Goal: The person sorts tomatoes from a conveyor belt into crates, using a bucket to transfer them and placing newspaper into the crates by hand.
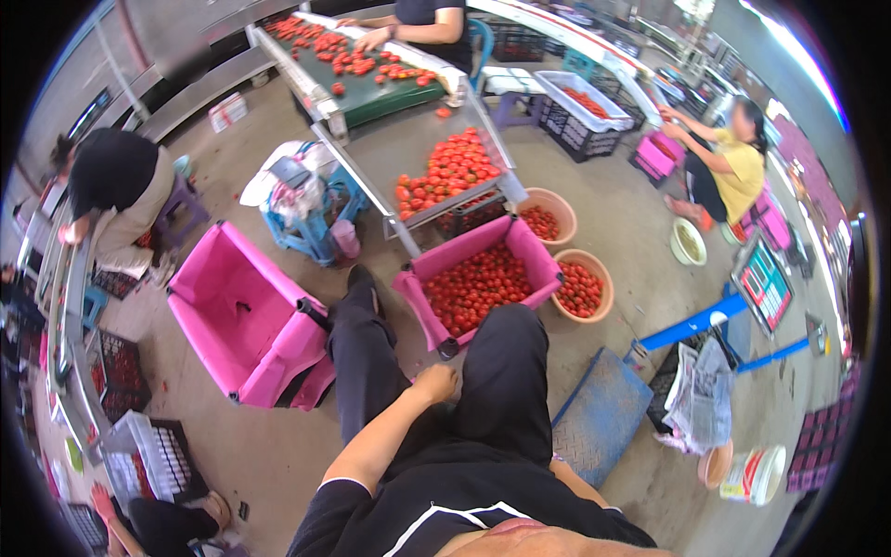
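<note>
My left hand [436, 383] hangs between my knees with its fingers curled. Whether anything is inside them I cannot tell. Just beyond it stands a pink fabric-lined crate [411, 296], partly filled with small red tomatoes [477, 285]. My right forearm [581, 482] runs down beside my thigh, and its hand is hidden behind my leg. To my left sits a second pink-lined crate [240, 306], tilted in view, with bare lining and a small dark spot inside. Over the full crate hangs the end of a metal chute [376, 157] with tomatoes piled at its lower edge.
A green conveyor belt [390, 101] carries tomatoes past a person's hands. Tubs of tomatoes [604, 268] stand right of the crate. A blue platform scale [602, 411], a blue stool [306, 230] with cloths and a pink cup [345, 238] are close by. Other people sit left and right.
</note>
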A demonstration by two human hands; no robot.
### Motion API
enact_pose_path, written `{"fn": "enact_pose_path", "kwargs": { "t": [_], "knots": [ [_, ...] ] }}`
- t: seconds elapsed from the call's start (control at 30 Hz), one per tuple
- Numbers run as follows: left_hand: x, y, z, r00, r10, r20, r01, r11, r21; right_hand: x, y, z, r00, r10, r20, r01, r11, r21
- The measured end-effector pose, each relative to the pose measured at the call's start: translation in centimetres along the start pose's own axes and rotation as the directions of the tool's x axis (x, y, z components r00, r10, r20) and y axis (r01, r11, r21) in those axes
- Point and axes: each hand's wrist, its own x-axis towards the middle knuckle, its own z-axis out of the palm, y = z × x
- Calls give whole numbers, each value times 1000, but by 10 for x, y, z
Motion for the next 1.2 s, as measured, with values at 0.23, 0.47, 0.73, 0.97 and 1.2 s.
{"fn": "enact_pose_path", "kwargs": {
  "t": [0.23,0.47,0.73,0.97,1.2],
  "knots": [
    [46,-1,-111,991,-76,-109,-59,478,-876,11,18,-7,987,160,5,-160,985,63],
    [87,-24,-212,947,-318,52,-8,-185,-983,21,25,-27,961,277,23,-278,957,78],
    [152,-24,-230,911,-391,132,-59,-441,-896,35,19,-48,954,298,-26,-290,943,164],
    [132,-20,-205,917,-395,55,-106,-375,-921,40,-73,-137,932,-89,-352,173,961,216],
    [107,-15,-168,919,-378,116,13,-264,-964,60,-217,-251,927,-183,-327,298,890,345]
  ]
}}
